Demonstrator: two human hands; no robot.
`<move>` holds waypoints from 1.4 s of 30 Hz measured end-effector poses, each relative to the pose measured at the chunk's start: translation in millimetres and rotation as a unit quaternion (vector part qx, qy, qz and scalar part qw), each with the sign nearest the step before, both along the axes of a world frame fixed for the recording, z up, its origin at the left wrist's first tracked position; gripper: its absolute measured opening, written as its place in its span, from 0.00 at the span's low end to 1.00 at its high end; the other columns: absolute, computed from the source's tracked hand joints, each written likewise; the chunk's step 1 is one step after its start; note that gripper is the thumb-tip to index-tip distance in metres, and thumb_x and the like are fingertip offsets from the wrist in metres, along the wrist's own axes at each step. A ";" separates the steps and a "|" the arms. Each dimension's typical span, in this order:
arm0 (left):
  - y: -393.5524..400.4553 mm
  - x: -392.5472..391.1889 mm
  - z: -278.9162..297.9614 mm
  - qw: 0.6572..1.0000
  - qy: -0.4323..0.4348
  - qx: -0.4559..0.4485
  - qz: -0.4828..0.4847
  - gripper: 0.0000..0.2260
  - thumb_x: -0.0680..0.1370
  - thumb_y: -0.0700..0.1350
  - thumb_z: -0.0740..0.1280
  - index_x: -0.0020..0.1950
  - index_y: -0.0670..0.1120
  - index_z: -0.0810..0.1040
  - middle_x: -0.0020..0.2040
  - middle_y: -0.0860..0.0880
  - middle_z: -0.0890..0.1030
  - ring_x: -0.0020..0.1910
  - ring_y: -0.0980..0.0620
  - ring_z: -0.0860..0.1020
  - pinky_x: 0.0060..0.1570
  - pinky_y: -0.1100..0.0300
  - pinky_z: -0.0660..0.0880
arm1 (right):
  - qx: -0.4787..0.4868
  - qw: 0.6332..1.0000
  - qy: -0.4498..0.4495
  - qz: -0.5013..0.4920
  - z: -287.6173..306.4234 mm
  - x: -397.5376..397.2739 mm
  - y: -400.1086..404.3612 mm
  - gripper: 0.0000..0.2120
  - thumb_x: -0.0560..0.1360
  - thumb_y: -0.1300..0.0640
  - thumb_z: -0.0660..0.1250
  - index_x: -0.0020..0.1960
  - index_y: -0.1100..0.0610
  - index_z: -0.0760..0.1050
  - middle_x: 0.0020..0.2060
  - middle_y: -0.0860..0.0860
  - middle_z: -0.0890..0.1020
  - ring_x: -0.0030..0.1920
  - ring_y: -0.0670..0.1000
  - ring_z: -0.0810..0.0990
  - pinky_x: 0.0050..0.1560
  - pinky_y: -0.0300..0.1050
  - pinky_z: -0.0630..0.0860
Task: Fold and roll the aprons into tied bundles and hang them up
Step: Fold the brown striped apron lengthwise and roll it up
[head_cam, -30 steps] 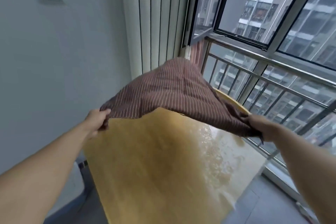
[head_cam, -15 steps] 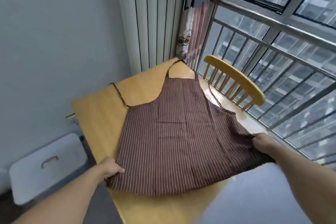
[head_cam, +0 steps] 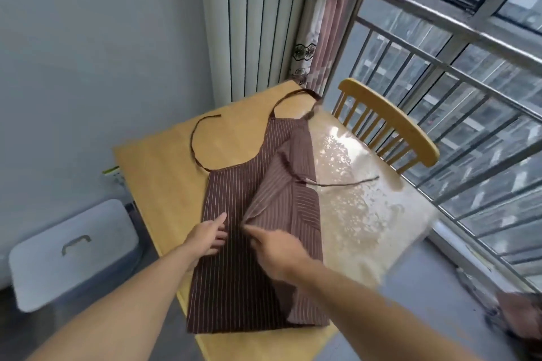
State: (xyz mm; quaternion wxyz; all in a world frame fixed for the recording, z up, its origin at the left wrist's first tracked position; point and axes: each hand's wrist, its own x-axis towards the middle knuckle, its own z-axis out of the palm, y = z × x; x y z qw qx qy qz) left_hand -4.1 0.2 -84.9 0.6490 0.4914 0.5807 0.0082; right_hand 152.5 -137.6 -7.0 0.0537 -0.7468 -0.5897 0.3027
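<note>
Apron (head_cam: 234, 272): brown with thin pale stripes, lying on the wooden table (head_cam: 164, 184), bib end away from the person, hem near the table's front edge.

Head view. The right side of the apron is turned over toward the middle, making one lengthwise fold; the flap lies loose and raised, not pressed flat. The left side is not yet folded in. The neck loop (head_cam: 296, 95) rests on the far part of the table. One waist tie (head_cam: 195, 141) curls off to the left on the wood; the other tie (head_cam: 340, 183) trails right across the glare on the tabletop.

Left hand (head_cam: 209, 236): flat on the cloth, fingers straight, pressing the left part of the apron down. It grips nothing.

Right hand (head_cam: 278, 249): at the edge of the folded flap, blurred. The fingers seem to pinch that edge, though the blur makes this uncertain.

Progress, as a judgement: early. The apron is laid out and the first fold begun. Left to do: second fold, rolling, tying with the strings, hanging up. Some reddish cloth (head_cam: 519, 319) lies low at the right edge, too blurred to identify.

Also present: a chair (head_cam: 390, 123) beyond the table, a window railing (head_cam: 469, 79), a white box with a handle (head_cam: 73, 252) on the floor at left.
</note>
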 end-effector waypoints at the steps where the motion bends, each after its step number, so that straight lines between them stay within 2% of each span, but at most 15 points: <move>1: 3.0 4.7 -3.2 0.999 -0.016 -0.026 0.018 0.30 0.81 0.66 0.59 0.72 0.44 0.74 0.59 0.46 0.82 0.60 0.46 0.80 0.66 0.46 0.75 | -0.037 0.999 0.022 0.024 -12.1 -20.4 7.1 0.24 0.85 0.49 0.54 0.80 0.41 0.57 0.60 0.56 0.83 0.53 0.59 0.84 0.54 0.55 0.81; 4: 1.8 5.8 -11.8 0.999 0.018 -0.037 -0.010 0.39 0.76 0.73 0.61 0.79 0.49 0.66 0.75 0.46 0.71 0.74 0.42 0.70 0.71 0.44 0.67 | -0.198 0.967 0.163 0.012 -41.1 -50.9 10.2 0.35 0.81 0.41 0.63 0.82 0.41 0.48 0.70 0.57 0.76 0.63 0.57 0.80 0.66 0.56 0.76; 6: 3.9 -1.1 -26.2 0.996 0.082 0.015 -0.042 0.37 0.75 0.68 0.69 0.77 0.49 0.67 0.73 0.46 0.73 0.69 0.43 0.74 0.68 0.45 0.72 | -0.230 0.952 0.200 -0.020 -55.2 -46.9 6.1 0.34 0.81 0.41 0.65 0.82 0.45 0.54 0.75 0.55 0.72 0.71 0.55 0.75 0.72 0.53 0.71; 9: 7.3 -8.0 -46.2 0.990 0.113 0.070 -0.035 0.34 0.74 0.53 0.77 0.75 0.46 0.66 0.63 0.46 0.81 0.56 0.48 0.79 0.60 0.51 0.76 | -0.156 0.977 0.112 -0.095 -73.4 -10.0 -1.4 0.23 0.81 0.49 0.67 0.75 0.48 0.69 0.70 0.49 0.76 0.66 0.51 0.77 0.67 0.50 0.76; 12: 8.5 -3.4 -53.1 0.978 0.136 0.139 -0.075 0.38 0.73 0.49 0.79 0.77 0.49 0.62 0.62 0.48 0.78 0.54 0.49 0.78 0.57 0.53 0.76 | -0.103 0.977 0.007 -0.186 -81.8 38.1 -3.9 0.21 0.79 0.52 0.69 0.70 0.47 0.72 0.67 0.47 0.77 0.64 0.50 0.78 0.63 0.50 0.78; 15: 7.0 11.2 -53.0 0.933 0.194 0.270 -0.140 0.40 0.76 0.46 0.75 0.81 0.52 0.55 0.71 0.48 0.72 0.62 0.48 0.77 0.60 0.53 0.77 | -0.093 0.965 -0.022 -0.242 -90.2 71.6 -8.2 0.20 0.77 0.56 0.69 0.68 0.48 0.72 0.65 0.47 0.78 0.62 0.52 0.79 0.58 0.49 0.78; 20: 26.8 36.8 -59.3 0.817 0.277 0.419 -0.282 0.50 0.72 0.33 0.72 0.84 0.52 0.44 0.80 0.46 0.57 0.76 0.46 0.64 0.74 0.48 0.67 | -0.104 0.979 -0.050 -0.168 -107.5 86.4 -15.4 0.30 0.76 0.53 0.70 0.76 0.48 0.64 0.70 0.46 0.74 0.68 0.51 0.74 0.63 0.48 0.76; 23: 41.3 48.7 -62.0 0.806 0.247 0.431 -0.321 0.48 0.73 0.32 0.71 0.84 0.53 0.48 0.82 0.47 0.54 0.80 0.46 0.57 0.80 0.47 0.57 | -0.003 0.965 -0.068 -0.253 -97.6 92.5 -2.2 0.29 0.81 0.50 0.64 0.78 0.45 0.56 0.59 0.43 0.80 0.49 0.49 0.81 0.42 0.45 0.75; 26: 39.5 61.8 -61.1 0.780 0.158 0.500 -0.341 0.35 0.77 0.33 0.65 0.81 0.51 0.61 0.80 0.48 0.61 0.79 0.48 0.59 0.79 0.50 0.54 | -0.048 0.915 -0.069 -0.395 -97.4 130.3 24.3 0.30 0.82 0.47 0.61 0.80 0.52 0.54 0.58 0.53 0.81 0.50 0.55 0.83 0.48 0.50 0.75; 28: 33.5 72.8 -62.8 0.793 0.129 0.484 -0.347 0.31 0.79 0.38 0.65 0.81 0.52 0.62 0.80 0.49 0.63 0.79 0.48 0.60 0.79 0.50 0.54 | -0.124 0.904 -0.014 -0.410 -109.2 161.6 34.1 0.21 0.81 0.52 0.62 0.71 0.58 0.70 0.59 0.56 0.83 0.52 0.57 0.83 0.55 0.54 0.80; 31: 30.4 85.7 -65.4 0.855 0.148 0.397 -0.300 0.34 0.80 0.44 0.68 0.83 0.52 0.56 0.80 0.51 0.59 0.79 0.49 0.60 0.79 0.51 0.56 | -0.174 0.912 0.012 -0.372 -115.8 180.8 34.2 0.11 0.78 0.58 0.62 0.51 0.60 0.83 0.48 0.56 0.86 0.44 0.53 0.83 0.49 0.52 0.84; 34: 35.3 89.0 -68.8 0.878 0.148 0.391 -0.234 0.36 0.79 0.44 0.71 0.83 0.51 0.55 0.81 0.51 0.58 0.79 0.50 0.61 0.78 0.52 0.60 | -0.055 0.934 0.017 -0.354 -101.2 169.7 45.8 0.11 0.82 0.53 0.60 0.54 0.58 0.78 0.51 0.54 0.84 0.44 0.49 0.80 0.46 0.48 0.78; 37: 49.8 95.4 -66.2 0.907 0.153 0.356 -0.163 0.39 0.76 0.47 0.75 0.82 0.51 0.56 0.78 0.50 0.64 0.76 0.49 0.66 0.73 0.52 0.67 | 0.064 0.927 0.151 -0.339 -66.9 146.2 84.7 0.10 0.83 0.47 0.60 0.54 0.53 0.73 0.47 0.50 0.83 0.41 0.49 0.82 0.43 0.58 0.82; 40: 64.5 102.1 -62.3 0.934 0.167 0.287 -0.132 0.46 0.71 0.61 0.77 0.82 0.54 0.55 0.77 0.52 0.66 0.73 0.49 0.70 0.69 0.47 0.72 | 0.094 0.946 0.220 -0.219 -28.2 120.0 141.0 0.11 0.83 0.47 0.64 0.57 0.52 0.80 0.39 0.44 0.81 0.32 0.39 0.78 0.35 0.41 0.77; 42: 70.6 107.5 -52.7 0.966 0.116 0.223 -0.066 0.44 0.70 0.66 0.74 0.80 0.54 0.59 0.73 0.52 0.70 0.69 0.49 0.72 0.65 0.48 0.73 | 0.052 0.928 0.333 -0.162 5.9 94.6 179.9 0.15 0.82 0.49 0.66 0.63 0.56 0.80 0.38 0.48 0.82 0.30 0.43 0.76 0.31 0.37 0.73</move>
